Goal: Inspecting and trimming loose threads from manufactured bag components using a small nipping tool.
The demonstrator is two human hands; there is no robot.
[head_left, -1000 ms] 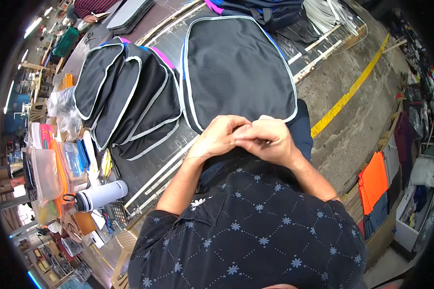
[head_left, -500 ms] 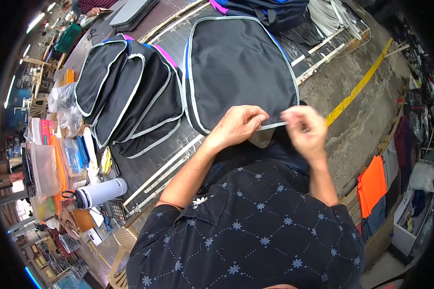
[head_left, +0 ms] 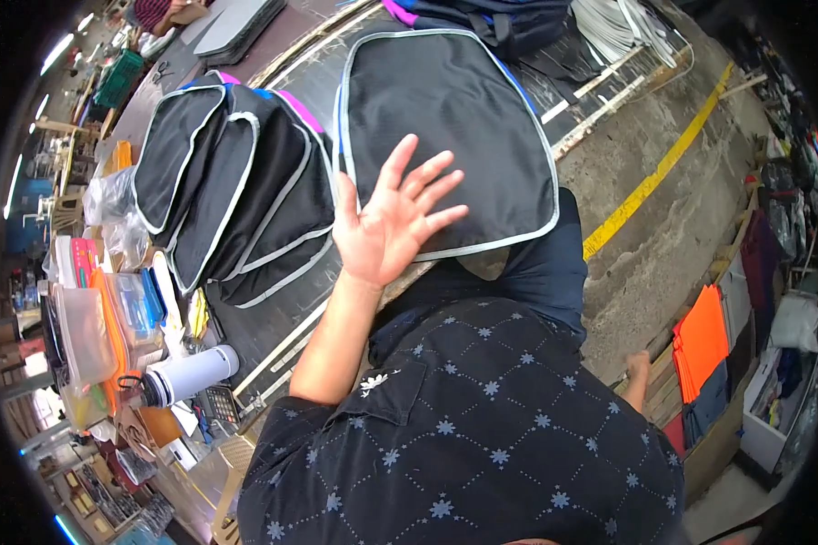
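Note:
A black fabric panel edged with light grey piping [head_left: 454, 100] lies on the dark table at its near edge, with blue showing along its sides. Above its lower left part, my left hand [head_left: 391, 218] is raised with fingers spread and palm showing, holding nothing. Down at my right side hangs my right hand [head_left: 639, 365], beside the wooden rack; its fingers are too small and hidden to read. Left of the panel sits an overlapping stack of similar black piped pieces [head_left: 236, 182] with blue and pink edges.
A white-grey bottle [head_left: 195, 371] stands near a calculator [head_left: 220, 404] and plastic folders [head_left: 86, 331] on the left. Farther back are grey sheets [head_left: 236, 32], a dark bag [head_left: 518, 23] and pale strips [head_left: 613, 36]. Orange cloth [head_left: 702, 345] hangs at right. Another person's hand [head_left: 186, 13] shows far left.
Both hands have left the panel's lower edge. My left hand has opened and turned palm out; my right hand has dropped down and out to the right side.

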